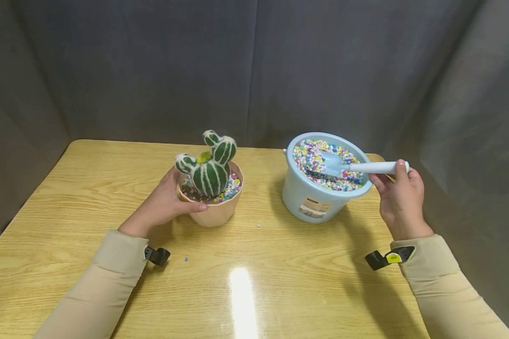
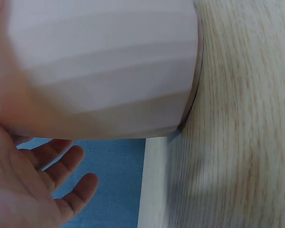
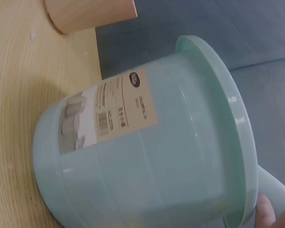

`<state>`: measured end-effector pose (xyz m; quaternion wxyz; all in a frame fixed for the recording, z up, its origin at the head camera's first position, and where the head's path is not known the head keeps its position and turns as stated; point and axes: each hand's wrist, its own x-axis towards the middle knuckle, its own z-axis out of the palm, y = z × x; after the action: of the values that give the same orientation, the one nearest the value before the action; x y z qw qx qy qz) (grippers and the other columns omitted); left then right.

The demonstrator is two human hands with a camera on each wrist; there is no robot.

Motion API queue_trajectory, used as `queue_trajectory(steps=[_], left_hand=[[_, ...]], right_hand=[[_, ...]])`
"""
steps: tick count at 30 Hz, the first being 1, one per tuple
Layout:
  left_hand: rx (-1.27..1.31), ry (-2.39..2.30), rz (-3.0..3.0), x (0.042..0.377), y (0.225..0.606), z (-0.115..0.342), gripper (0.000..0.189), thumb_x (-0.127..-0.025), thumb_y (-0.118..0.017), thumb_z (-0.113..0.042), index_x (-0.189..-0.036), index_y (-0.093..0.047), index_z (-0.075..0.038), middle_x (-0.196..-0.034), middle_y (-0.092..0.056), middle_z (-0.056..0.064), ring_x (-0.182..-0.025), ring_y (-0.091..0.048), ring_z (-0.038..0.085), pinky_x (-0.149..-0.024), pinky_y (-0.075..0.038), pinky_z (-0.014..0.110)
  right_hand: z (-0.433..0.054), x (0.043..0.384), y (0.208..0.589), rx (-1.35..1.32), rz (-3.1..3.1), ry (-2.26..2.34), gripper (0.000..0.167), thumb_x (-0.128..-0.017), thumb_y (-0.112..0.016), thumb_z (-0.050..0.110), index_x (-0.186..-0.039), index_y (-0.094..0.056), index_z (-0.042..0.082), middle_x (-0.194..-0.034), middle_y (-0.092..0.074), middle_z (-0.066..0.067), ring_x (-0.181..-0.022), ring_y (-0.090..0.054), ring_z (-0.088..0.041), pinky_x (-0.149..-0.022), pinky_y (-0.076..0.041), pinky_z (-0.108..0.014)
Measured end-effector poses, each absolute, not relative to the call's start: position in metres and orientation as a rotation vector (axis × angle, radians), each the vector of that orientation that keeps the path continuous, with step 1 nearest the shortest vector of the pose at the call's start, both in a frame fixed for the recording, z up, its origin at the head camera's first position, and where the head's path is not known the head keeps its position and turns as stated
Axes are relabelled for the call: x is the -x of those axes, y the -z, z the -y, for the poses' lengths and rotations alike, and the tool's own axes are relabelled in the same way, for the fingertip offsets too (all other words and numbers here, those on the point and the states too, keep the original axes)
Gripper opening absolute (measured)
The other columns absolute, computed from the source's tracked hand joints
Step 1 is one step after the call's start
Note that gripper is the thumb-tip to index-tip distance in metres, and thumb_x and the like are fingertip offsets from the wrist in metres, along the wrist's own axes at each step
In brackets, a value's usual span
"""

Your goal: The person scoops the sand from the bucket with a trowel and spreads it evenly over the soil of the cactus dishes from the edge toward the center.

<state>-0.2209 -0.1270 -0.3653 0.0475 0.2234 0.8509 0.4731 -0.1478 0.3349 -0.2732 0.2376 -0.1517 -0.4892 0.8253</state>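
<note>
A potted cactus point(image 1: 210, 178), green with white stripes, stands in a pale peach flowerpot point(image 1: 213, 215) on the table. The left hand point(image 1: 163, 202) holds the pot from its left side, thumb along the front rim. In the left wrist view its other fingers point(image 2: 66, 166) show loosely bent beside the pot point(image 2: 99, 66). Inside the pot, colored pebbles cover the right part and brown soil shows at left. The right hand point(image 1: 400, 200) grips the white handle of a light blue scoop point(image 1: 332, 165), whose blade lies in the colored pebbles point(image 1: 318, 146) of a blue bucket point(image 1: 299, 195).
Both containers stand on a wooden table point(image 1: 212, 287), the bucket to the right of the pot. A small pale pebble point(image 1: 258, 225) and a blue pebble point(image 1: 186, 259) lie loose on the tabletop. Grey curtain point(image 1: 161, 70) hangs behind and at the sides.
</note>
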Motion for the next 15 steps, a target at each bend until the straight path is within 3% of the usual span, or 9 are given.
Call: queue_trajectory(steps=[7,15], left_hand=[[-0.697,-1.466,-2.589,0.2202,0.3653,0.1275,0.115,-0.081,-0.089,-0.036,-0.165,-0.015,-0.01,-0.165,-0.022,0.021,-0.152,-0.02,0.042,-0.117,-0.02,0.067],[-0.705,-1.498,-2.571,0.2226,0.3679,0.127,0.11,-0.081,-0.089,-0.034,-0.163,-0.02,-0.009,-0.162,-0.028,0.02,-0.15,-0.025,0.04,-0.118,-0.021,0.065]], right_hand=[[-0.341,0.1484,0.2713,0.465,1.23,-2.355,0.024,-0.109,-0.049,0.028,-0.121,-0.043,0.008,-0.123,-0.042,-0.009,-0.111,-0.056,-0.022,-0.088,-0.055,-0.032],[-0.3381,0.1457,0.2657,0.405,1.148,-2.405,0.025,-0.108,-0.053,0.027,-0.12,-0.047,0.006,-0.118,-0.048,-0.01,-0.108,-0.059,-0.023,-0.088,-0.056,-0.034]])
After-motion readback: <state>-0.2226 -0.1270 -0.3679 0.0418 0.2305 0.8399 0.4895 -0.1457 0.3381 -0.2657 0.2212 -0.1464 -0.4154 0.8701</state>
